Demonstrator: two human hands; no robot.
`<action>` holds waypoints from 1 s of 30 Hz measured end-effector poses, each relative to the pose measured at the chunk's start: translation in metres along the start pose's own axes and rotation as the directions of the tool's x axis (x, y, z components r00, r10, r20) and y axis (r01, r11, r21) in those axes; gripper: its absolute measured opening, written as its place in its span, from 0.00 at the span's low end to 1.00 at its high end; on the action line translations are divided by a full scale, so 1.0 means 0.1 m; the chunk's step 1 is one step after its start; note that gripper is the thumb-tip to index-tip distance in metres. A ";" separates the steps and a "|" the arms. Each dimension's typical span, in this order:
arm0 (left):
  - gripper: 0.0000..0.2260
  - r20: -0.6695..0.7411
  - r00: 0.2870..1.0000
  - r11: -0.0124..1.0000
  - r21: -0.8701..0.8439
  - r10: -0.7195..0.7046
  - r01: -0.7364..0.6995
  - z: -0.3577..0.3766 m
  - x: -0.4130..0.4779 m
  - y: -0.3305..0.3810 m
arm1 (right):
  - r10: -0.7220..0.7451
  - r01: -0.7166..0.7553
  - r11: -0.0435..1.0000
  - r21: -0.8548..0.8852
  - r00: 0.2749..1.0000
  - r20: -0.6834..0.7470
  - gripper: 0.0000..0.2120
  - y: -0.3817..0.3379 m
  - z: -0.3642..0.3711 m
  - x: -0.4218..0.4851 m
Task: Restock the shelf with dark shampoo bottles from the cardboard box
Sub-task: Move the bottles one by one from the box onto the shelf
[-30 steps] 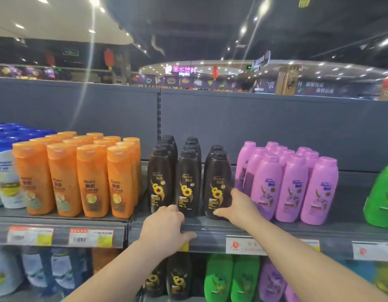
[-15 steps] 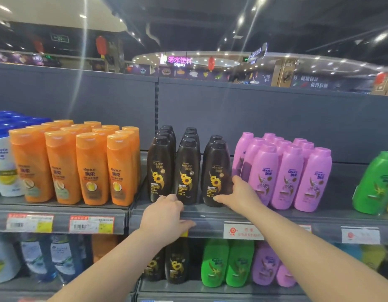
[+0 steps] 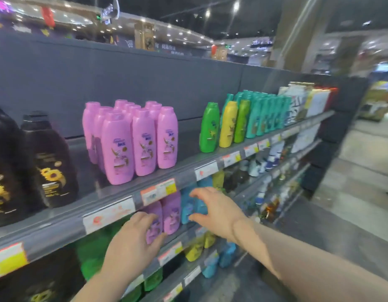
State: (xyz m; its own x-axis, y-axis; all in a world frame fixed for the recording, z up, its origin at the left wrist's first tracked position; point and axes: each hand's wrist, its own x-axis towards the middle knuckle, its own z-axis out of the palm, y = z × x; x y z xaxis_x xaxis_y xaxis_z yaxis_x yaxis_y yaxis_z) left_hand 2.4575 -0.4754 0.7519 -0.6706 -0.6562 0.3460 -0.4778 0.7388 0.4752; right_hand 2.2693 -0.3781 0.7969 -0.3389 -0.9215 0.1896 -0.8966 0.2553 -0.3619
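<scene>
- Head view runs at a slant along the shelf [image 3: 58, 223], and much of it is smeared by motion.
- At the far left, 2 dark shampoo bottles [image 3: 49, 160] are seen upright on the top tier. Their sunflower labels are turned to the aisle, presumably so that they can be read by shoppers.
- A bare strip of shelf is left between them and the pink bottles [image 3: 143, 140], which are packed in tight rows with the front ones drawn up near the lip.
- Below that lip, the left hand [image 3: 134, 243] is held loose, fingers spread, in front of the purple bottles [image 3: 171, 212] of the lower tier. Nothing is gripped, and whether a bottle is touched cannot be told through the blur.
- Price labels [image 3: 158, 190] are clipped along the rail under each product group.
- The right hand [image 3: 217, 210] is spread wide, thumb apart from fingers, before a blue bottle [image 3: 186, 201]. Nothing is held.
- Further right, a green bottle [image 3: 209, 127], a yellow bottle [image 3: 229, 125] and teal bottles [image 3: 265, 114] are lined up.
- No cardboard box is in view. With both hands empty, fetching another dark bottle is judged to be what is wanted next.
</scene>
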 end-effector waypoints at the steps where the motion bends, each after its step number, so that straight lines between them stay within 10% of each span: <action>1: 0.20 0.076 0.997 1.000 -0.013 0.015 -0.014 0.20 0.05 0.08 | 0.077 -0.077 0.997 -0.020 0.997 0.019 0.26 0.25 -0.03 -0.14; 13: 0.26 0.528 0.848 0.986 0.115 0.041 -0.119 1.87 0.51 1.36 | 0.617 -0.610 0.778 -0.149 0.787 -0.002 0.26 2.83 -0.42 -1.59; 30: 0.32 0.762 0.638 0.967 0.065 0.112 -0.248 4.44 1.32 3.99 | 0.773 -0.748 0.620 -0.236 0.634 0.023 0.31 5.29 -1.18 -2.70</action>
State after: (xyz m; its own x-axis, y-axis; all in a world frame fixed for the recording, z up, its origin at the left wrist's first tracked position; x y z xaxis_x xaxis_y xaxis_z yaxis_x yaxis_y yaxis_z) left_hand 1.9261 -0.1991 0.6286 -0.9137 -0.2190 -0.3423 -0.3327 0.8868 0.3208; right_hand 1.8531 0.0404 0.6619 -0.9014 -0.3933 -0.1811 -0.3698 0.9168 -0.1508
